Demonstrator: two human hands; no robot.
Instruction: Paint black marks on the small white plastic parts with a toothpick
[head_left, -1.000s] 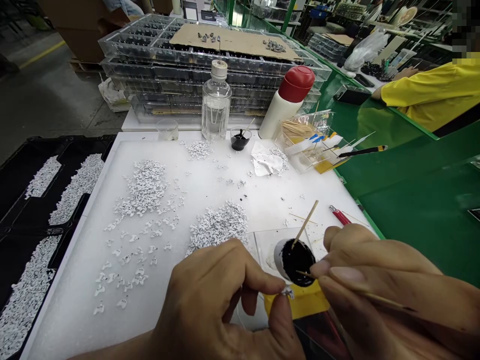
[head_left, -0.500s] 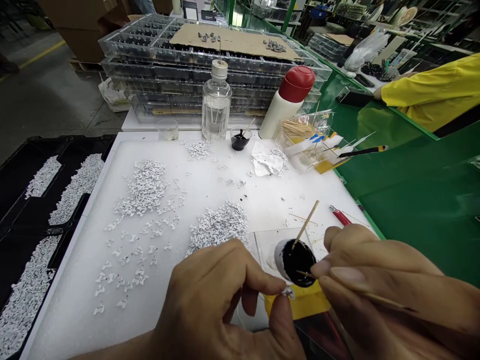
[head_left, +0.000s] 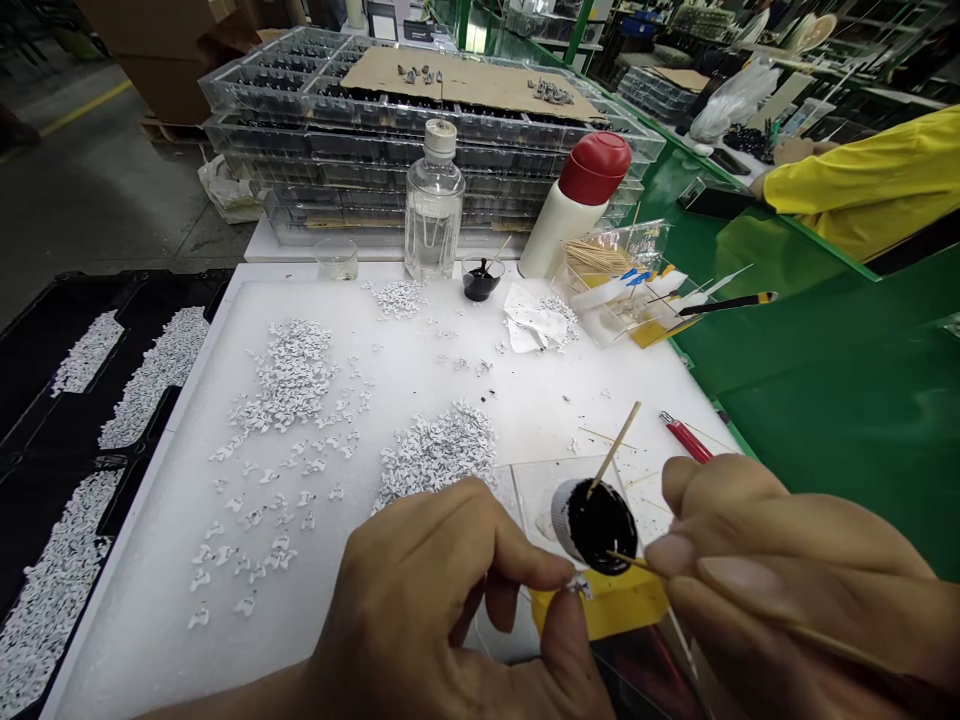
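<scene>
Between thumb and forefinger, my left hand (head_left: 450, 590) pinches a small white piece (head_left: 580, 586) with dark marks. My right hand (head_left: 795, 580) grips a thin wooden toothpick (head_left: 634, 562), its tip at the near rim of a small white cup of black paint (head_left: 600, 525). A second wooden stick (head_left: 615, 448) stands slanted in that cup. The cup tilts on a clear plastic plate (head_left: 532, 485), and yellow tape (head_left: 611, 605) lies below it. Just beyond my left hand is a heap of small white pieces (head_left: 439, 450).
More white pieces (head_left: 289, 375) are scattered on the white tabletop (head_left: 360, 600). Behind stand a clear bottle (head_left: 435, 205), a red-capped flask (head_left: 577, 200), a black paint dish (head_left: 480, 278) and stacked trays (head_left: 322, 150). A red-handled tool (head_left: 684, 435) lies right. Another person's yellow sleeve (head_left: 862, 180) shows beyond the green partition (head_left: 817, 370).
My right hand has shifted slightly right with the toothpick, drawing its tip toward the cup's near rim. My left hand stays nearly still, keeping the white piece pinched.
</scene>
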